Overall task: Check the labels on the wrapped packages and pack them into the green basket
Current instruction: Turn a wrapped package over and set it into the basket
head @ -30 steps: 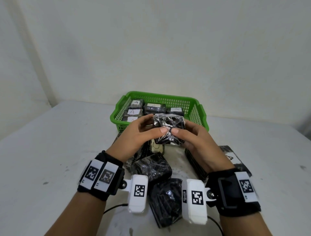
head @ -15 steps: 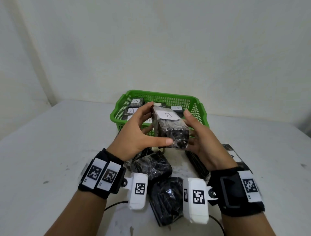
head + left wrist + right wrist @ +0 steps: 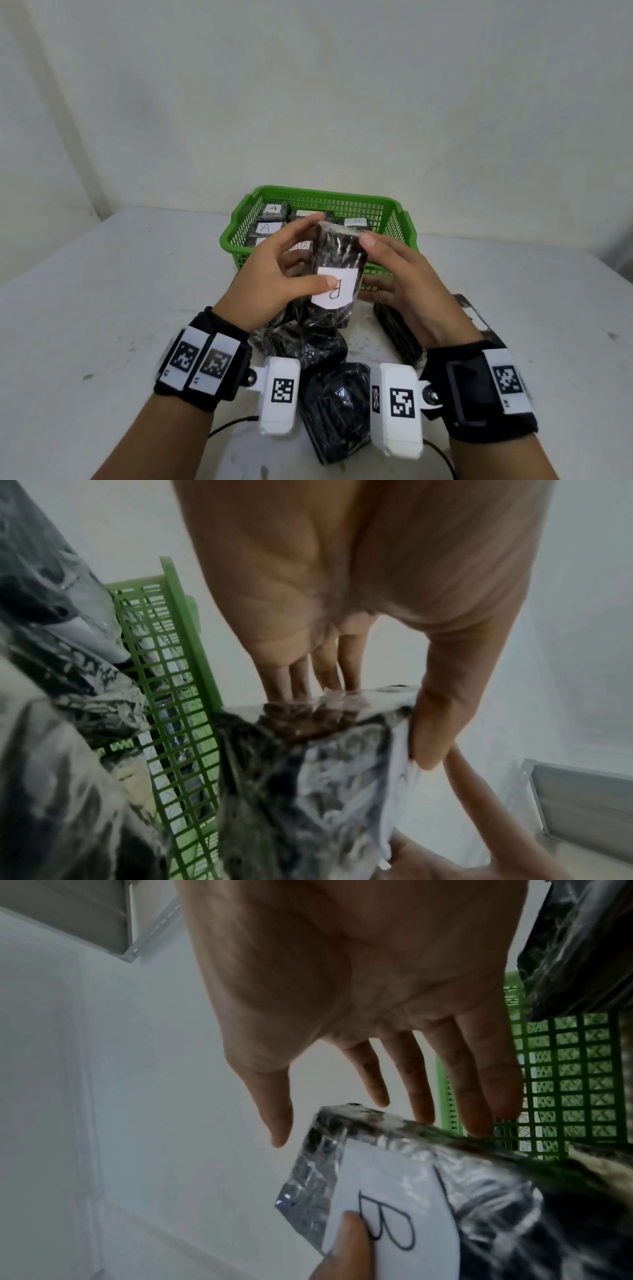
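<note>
A black plastic-wrapped package [image 3: 339, 257] stands upright in front of the green basket [image 3: 400, 236], its white label [image 3: 337, 291] marked "B" facing me at the lower end. My left hand [image 3: 274, 274] grips it, thumb [image 3: 346, 1245] on the label and fingers [image 3: 325, 674] behind. My right hand [image 3: 394, 274] steadies the package's right side with straight fingers [image 3: 421, 1085], its thumb just off the wrap. Inside the basket lie several packages with labels, some reading "A" [image 3: 265, 228].
Several more wrapped packages lie on the white table below my hands: a pile [image 3: 308, 346], one near my wrists [image 3: 337, 407], one on edge [image 3: 397, 332] and one at the right [image 3: 476, 311]. Bare tabletop [image 3: 120, 308] spreads to the left. A wall rises behind the basket.
The package has been turned over in my hands: the label was hidden, then showed at the top, and now faces me at the lower end. My right fingers have straightened.
</note>
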